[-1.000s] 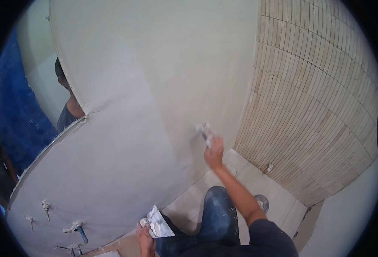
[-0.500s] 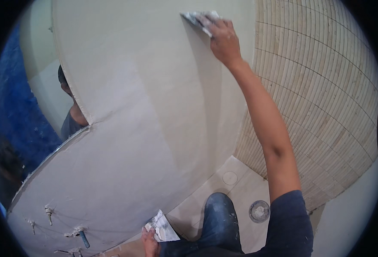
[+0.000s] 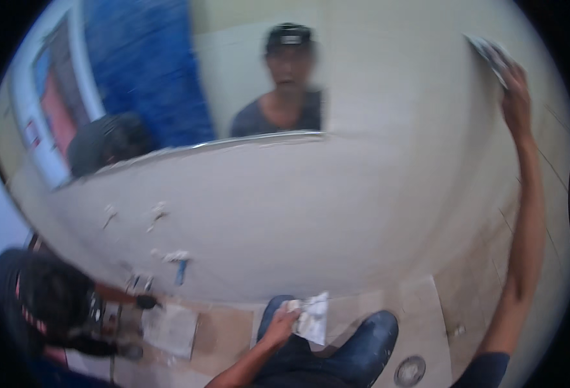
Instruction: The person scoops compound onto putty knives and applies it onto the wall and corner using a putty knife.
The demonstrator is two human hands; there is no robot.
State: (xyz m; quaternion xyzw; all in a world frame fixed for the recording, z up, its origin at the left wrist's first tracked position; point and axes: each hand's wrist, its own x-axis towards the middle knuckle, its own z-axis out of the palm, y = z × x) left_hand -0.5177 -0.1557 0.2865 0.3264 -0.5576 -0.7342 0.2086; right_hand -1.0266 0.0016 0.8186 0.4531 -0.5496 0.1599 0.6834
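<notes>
The wall [image 3: 285, 194] leaves clear room across its middle, between the pipes [image 3: 181, 271] jutting out at its left and the right hand [image 3: 516, 97] with its trowel [image 3: 492, 59] high at its right. The tiled wall [image 3: 472, 281] bounds the right side. Low down, knees [image 3: 377, 330] crowd the left hand [image 3: 282, 324] and plate [image 3: 315, 318]; a co-worker [image 3: 52, 294] blocks the lower left.
</notes>
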